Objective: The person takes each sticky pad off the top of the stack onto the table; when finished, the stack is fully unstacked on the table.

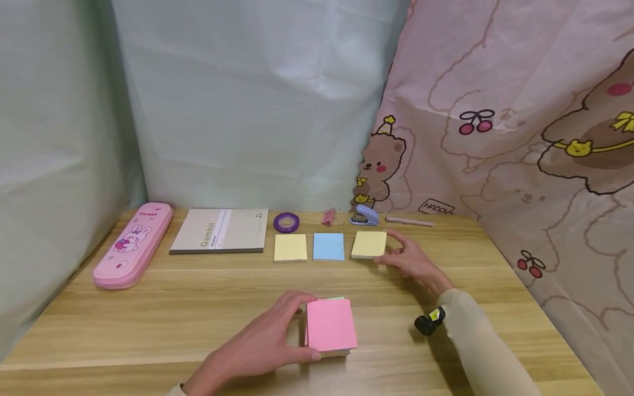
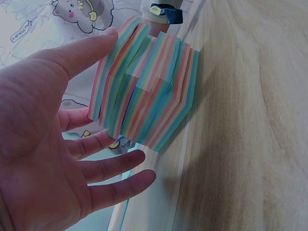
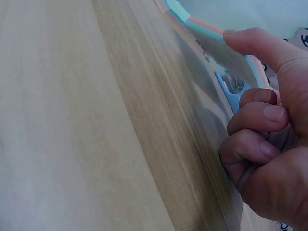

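Observation:
My left hand [image 1: 260,341] holds a stack of sticky-note pads [image 1: 331,325] with a pink sheet on top, near the front of the table. Its thumb and index finger grip opposite edges; the left wrist view shows the uneven striped sides of the stack [image 2: 149,86], other fingers spread away. Farther back, my right hand [image 1: 416,263] pinches a yellow-topped pad [image 1: 369,245] by its right side. From the right wrist, the pad [image 3: 226,55] appears tilted, its underside showing, with the remaining fingers curled below. A blue pad [image 1: 328,247] and another yellow pad [image 1: 290,247] lie to its left.
Along the back stand a purple tape roll [image 1: 286,222], a pink binder clip [image 1: 329,217], a lilac stapler [image 1: 365,215] and a pink pen [image 1: 409,221]. A notebook [image 1: 238,231] and pink pencil case [image 1: 134,247] lie left. Curtains [image 1: 257,110] hang behind the table.

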Tool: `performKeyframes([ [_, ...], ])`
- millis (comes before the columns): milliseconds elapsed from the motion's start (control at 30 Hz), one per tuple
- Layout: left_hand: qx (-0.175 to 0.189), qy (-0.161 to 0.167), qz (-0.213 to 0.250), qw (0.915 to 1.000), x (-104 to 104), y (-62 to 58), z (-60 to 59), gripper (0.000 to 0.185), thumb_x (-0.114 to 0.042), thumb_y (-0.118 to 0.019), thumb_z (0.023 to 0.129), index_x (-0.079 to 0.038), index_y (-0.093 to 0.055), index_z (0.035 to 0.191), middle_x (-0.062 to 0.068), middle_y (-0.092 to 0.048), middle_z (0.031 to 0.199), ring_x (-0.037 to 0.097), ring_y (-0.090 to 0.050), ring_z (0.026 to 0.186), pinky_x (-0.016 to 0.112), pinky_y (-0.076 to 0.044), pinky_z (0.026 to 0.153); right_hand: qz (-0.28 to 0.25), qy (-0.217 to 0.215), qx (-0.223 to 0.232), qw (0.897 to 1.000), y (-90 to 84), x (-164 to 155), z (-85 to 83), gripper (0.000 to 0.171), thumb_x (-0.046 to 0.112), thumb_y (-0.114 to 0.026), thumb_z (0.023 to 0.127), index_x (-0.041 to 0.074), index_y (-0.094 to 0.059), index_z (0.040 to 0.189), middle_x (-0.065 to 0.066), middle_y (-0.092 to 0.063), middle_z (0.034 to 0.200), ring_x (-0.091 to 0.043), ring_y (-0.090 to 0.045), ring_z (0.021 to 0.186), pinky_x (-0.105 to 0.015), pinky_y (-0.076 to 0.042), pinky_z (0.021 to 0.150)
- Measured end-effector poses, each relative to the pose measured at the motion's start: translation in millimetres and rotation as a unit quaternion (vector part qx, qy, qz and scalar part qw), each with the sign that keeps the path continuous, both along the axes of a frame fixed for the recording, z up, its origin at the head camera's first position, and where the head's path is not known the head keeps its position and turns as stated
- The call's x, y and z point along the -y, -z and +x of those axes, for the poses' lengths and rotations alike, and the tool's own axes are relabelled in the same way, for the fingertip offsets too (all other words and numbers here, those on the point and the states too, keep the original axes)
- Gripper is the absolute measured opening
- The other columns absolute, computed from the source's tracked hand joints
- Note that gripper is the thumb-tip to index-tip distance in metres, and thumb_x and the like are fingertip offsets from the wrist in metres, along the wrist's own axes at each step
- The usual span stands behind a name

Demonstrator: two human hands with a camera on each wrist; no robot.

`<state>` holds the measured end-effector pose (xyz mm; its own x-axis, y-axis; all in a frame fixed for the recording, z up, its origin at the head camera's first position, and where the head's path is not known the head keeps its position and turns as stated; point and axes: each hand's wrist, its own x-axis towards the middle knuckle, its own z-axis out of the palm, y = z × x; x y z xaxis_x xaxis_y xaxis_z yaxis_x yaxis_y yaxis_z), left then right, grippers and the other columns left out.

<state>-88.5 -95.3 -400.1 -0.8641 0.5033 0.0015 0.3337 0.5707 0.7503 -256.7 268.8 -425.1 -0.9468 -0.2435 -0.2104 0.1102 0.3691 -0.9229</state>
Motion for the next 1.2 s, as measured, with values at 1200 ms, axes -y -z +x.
performKeyframes([
  [1200,0.003,-0.002,0.006,1.0000,-0.9,-0.6,0.9,0.081,-0.063,-0.082,0.084,-0.032,-0.046,0.149,-0.015,-0.049,0.148,0.019,-0.058,0.130,0.050,-0.054,0.105,0.101,-0.027,0.046,0.993,-8.2,-1.8,-4.5,0.099,0.013,-0.086,0.087,0.018,-0.029,0.167,0.005,-0.051,0.062,-0.005,-0.030,0.045,-0.020,-0.028,0.044],
])
